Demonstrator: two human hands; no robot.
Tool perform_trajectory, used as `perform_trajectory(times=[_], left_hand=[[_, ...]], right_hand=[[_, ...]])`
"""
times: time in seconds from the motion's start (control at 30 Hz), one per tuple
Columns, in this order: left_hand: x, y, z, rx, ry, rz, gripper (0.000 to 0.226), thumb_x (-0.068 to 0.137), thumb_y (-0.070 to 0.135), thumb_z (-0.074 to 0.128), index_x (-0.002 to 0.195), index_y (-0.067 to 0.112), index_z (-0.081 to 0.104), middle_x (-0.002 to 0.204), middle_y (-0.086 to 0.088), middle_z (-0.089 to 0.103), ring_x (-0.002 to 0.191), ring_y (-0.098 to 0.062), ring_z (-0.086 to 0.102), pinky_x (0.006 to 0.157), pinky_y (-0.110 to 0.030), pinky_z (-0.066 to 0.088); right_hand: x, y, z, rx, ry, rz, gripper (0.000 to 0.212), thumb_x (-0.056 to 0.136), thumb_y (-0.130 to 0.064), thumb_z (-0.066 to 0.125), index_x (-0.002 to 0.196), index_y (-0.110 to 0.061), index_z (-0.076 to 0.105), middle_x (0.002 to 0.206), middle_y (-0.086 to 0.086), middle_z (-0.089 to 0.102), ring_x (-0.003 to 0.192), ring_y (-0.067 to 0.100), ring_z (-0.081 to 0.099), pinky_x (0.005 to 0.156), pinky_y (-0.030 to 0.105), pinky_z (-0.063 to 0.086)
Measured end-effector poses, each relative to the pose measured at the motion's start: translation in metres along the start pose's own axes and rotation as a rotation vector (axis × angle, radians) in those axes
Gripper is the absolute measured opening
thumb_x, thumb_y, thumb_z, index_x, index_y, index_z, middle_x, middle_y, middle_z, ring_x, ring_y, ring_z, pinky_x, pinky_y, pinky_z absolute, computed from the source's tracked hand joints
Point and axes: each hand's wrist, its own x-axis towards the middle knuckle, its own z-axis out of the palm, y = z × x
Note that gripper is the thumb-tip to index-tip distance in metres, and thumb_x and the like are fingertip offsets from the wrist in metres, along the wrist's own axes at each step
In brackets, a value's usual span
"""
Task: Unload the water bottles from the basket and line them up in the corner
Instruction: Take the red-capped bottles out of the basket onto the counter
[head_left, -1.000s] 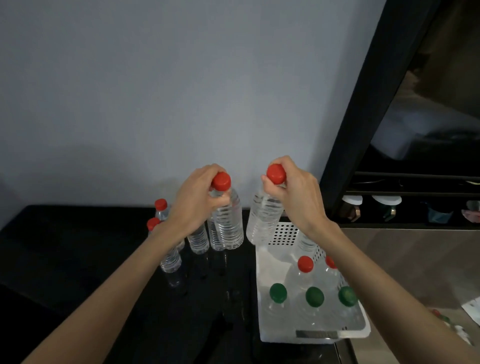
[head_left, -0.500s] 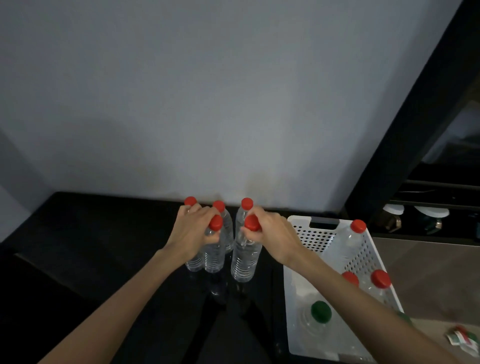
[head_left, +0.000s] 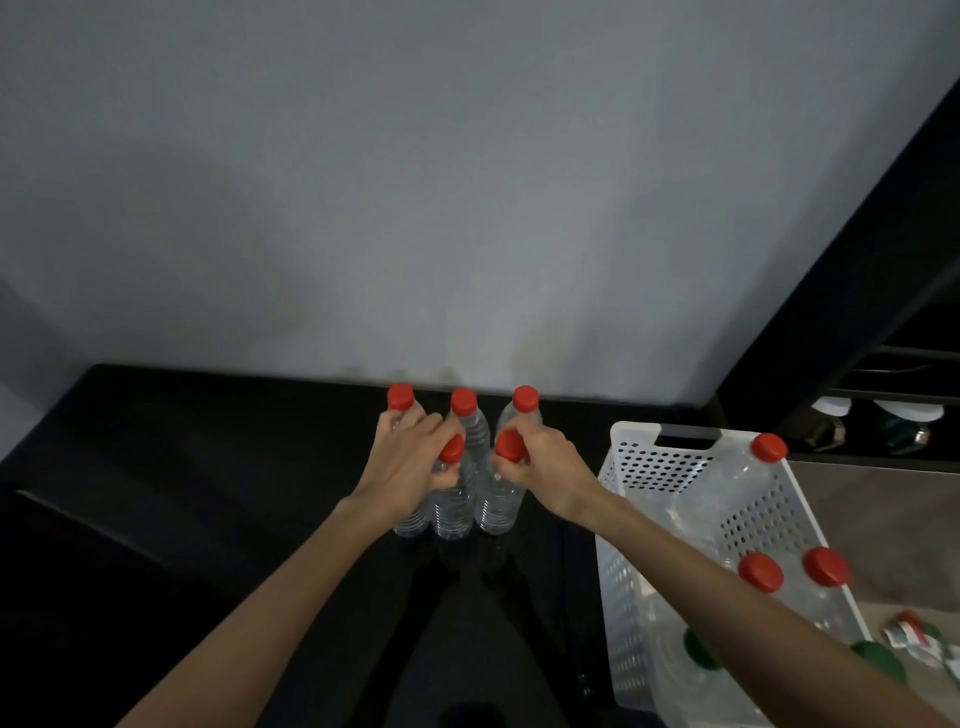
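Note:
Three clear red-capped water bottles (head_left: 463, 410) stand in a row against the wall on the black counter (head_left: 208, 493). In front of them, my left hand (head_left: 410, 462) grips the neck of a red-capped bottle (head_left: 453, 512) standing on the counter. Beside it my right hand (head_left: 540, 470) grips the neck of another red-capped bottle (head_left: 500, 506), also set down. The white perforated basket (head_left: 675, 462) at the right holds several more bottles, some with red caps (head_left: 761, 571) and some with green caps (head_left: 698, 649).
A grey wall rises right behind the bottle row. A black vertical frame (head_left: 831, 291) stands at the right, with a shelf of dark jars (head_left: 831, 431) behind the basket. Small packets (head_left: 909, 636) lie on the lower surface at far right.
Both hands brought their bottles down and forward from mid-air to the counter in front of the back row. The view has tilted, showing more of the wall.

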Motion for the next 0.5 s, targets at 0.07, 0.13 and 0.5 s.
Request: perform_trajectory(times=[0.07, 0.13, 0.5], left_hand=[[-0.001, -0.001, 0.001, -0.005, -0.023, -0.001, 0.037, 0.081, 0.030, 0.062, 0.117, 0.023, 0.053, 0.105, 0.006, 0.057, 0.107, -0.017, 0.047, 0.100, -0.033, 0.023], [-0.001, -0.002, 0.001, 0.001, -0.068, 0.004, 0.042, 0.084, 0.031, 0.060, 0.123, 0.020, 0.050, 0.113, 0.001, 0.054, 0.112, -0.020, 0.046, 0.102, -0.037, 0.029], [-0.014, 0.021, -0.010, -0.031, 0.037, -0.035, 0.049, 0.090, 0.030, 0.056, 0.137, 0.025, 0.044, 0.120, 0.000, 0.050, 0.115, -0.019, 0.046, 0.099, -0.036, 0.035]], right_hand=[[0.002, 0.003, 0.004, 0.006, -0.017, 0.018, 0.020, 0.090, -0.026, 0.061, 0.102, -0.017, 0.048, 0.082, -0.009, 0.053, 0.071, 0.004, 0.054, 0.066, 0.018, 0.039], [0.004, 0.004, 0.005, 0.026, 0.005, 0.034, 0.020, 0.090, -0.027, 0.062, 0.101, -0.018, 0.049, 0.081, -0.009, 0.052, 0.070, 0.004, 0.053, 0.065, 0.017, 0.038], [-0.024, -0.005, -0.020, 0.078, -0.012, 0.025, 0.037, 0.096, -0.019, 0.052, 0.133, -0.022, 0.048, 0.093, -0.006, 0.062, 0.082, 0.007, 0.061, 0.081, 0.026, 0.050]])
